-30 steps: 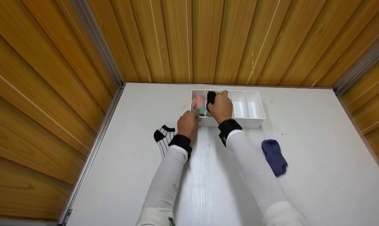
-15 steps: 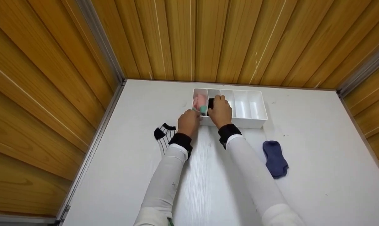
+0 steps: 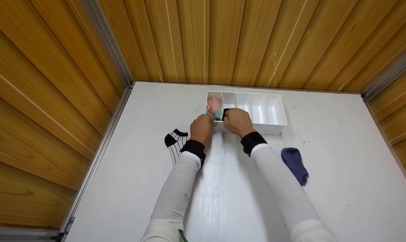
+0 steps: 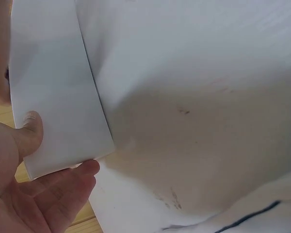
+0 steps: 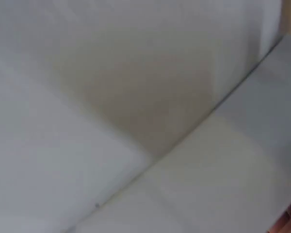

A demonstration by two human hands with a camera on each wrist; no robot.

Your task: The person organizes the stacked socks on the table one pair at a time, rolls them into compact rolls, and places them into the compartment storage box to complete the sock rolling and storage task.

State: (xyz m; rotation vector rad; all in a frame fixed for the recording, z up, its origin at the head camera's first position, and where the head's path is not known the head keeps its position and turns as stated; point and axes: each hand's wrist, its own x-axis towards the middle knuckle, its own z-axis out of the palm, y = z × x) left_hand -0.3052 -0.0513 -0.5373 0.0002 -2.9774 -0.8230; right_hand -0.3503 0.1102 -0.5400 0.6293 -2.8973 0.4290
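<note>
- Gripping the near left corner of a white box (image 3: 268, 129), the left hand (image 3: 202, 129) shows in the head view with its fingers bent in.
- Also from the head camera, the right hand (image 3: 239, 121) curls over a black cloth bundle (image 3: 225, 113) and holds it at the near end of the box's second compartment from the left (only an edge of the black shows past the knuckles).
- Pink cloth (image 3: 215, 105) with a green end lies in the leftmost compartment, just beside the black bundle across a divider.
- On the white table (image 3: 122, 195), a striped sock (image 3: 176, 141) lies beside the left wrist, partly covered by it, and a dark blue sock (image 3: 294, 164) lies beside the right forearm, partly behind the sleeve (image 3: 280, 181).
- In the left wrist view, the left thumb presses the box's long side while the fingers lie along its short end, bracketing the corner; part of the right hand shows at the left edge, and pale cloth (image 4: 262, 213) with a dark line fills the lower right.
- In the right wrist view, the box wall runs diagonally above a shadowed tabletop; fingers (image 5: 283, 223) reach in at the lower right, next to something dark (too little shows there to tell their hold).
</note>
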